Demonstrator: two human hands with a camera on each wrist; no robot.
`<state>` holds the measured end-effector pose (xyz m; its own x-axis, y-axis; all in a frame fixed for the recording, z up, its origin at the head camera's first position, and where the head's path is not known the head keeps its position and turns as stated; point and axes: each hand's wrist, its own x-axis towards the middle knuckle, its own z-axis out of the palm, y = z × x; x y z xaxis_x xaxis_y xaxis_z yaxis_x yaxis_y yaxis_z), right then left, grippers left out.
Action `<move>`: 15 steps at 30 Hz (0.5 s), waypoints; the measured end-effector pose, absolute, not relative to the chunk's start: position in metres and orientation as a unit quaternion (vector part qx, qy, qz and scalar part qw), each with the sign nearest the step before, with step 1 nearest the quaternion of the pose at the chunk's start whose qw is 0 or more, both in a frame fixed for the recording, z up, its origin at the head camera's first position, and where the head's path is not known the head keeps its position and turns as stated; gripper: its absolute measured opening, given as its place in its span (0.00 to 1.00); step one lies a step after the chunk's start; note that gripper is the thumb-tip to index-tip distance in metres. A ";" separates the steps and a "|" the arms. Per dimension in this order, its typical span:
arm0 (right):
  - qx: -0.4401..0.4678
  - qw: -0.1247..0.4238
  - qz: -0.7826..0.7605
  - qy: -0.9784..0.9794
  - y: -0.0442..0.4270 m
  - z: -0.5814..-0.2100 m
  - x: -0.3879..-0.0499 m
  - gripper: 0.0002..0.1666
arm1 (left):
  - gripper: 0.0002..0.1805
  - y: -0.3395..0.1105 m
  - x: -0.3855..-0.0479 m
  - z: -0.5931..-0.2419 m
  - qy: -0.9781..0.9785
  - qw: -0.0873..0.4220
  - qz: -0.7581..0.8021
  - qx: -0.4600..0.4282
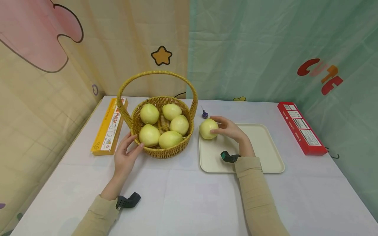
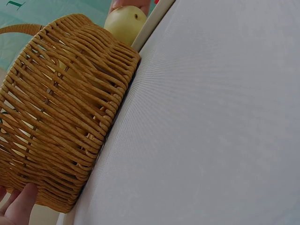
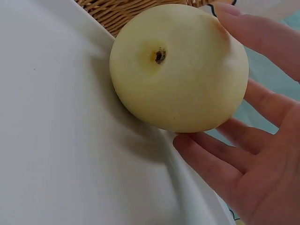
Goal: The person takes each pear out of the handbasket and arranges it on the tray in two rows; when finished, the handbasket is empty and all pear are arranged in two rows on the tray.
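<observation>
A pale yellow-green pear is held in my right hand over the left side of a cream tray. In the right wrist view, the thumb lies against one side of the pear and fingers support it from below. My left hand touches the left front side of a wicker basket with thumb and fingers spread. Several similar pears lie inside the basket. The left wrist view shows left fingertips against the woven wall.
Left of the basket lies a yellow-and-white pasta box. A red box lies at the right edge of the table. Behind the tray sits a small dark purple item. The basket's tall handle arches over the pears.
</observation>
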<state>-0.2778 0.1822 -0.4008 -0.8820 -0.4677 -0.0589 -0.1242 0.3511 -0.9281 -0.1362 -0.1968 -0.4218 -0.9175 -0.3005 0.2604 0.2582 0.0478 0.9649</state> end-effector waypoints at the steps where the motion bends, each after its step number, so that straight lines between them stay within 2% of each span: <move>1: -0.180 0.161 -0.533 0.811 0.183 -0.400 -0.278 0.43 | 0.22 -0.197 -0.136 -0.422 -0.696 0.203 -0.689 0.015; 6: -0.153 0.143 -0.522 0.827 0.185 -0.388 -0.275 0.42 | 0.22 -0.197 -0.136 -0.422 -0.699 0.201 -0.686 0.017; 15: -0.169 0.019 -0.587 0.792 0.176 -0.342 -0.255 0.35 | 0.23 -0.197 -0.137 -0.422 -0.697 0.200 -0.688 0.016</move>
<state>-0.2548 0.1755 -0.3415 -0.9424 -0.2887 0.1686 -0.2452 0.2537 -0.9357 -0.1367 -0.1968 -0.4223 -0.9191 -0.2980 0.2577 0.2540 0.0518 0.9658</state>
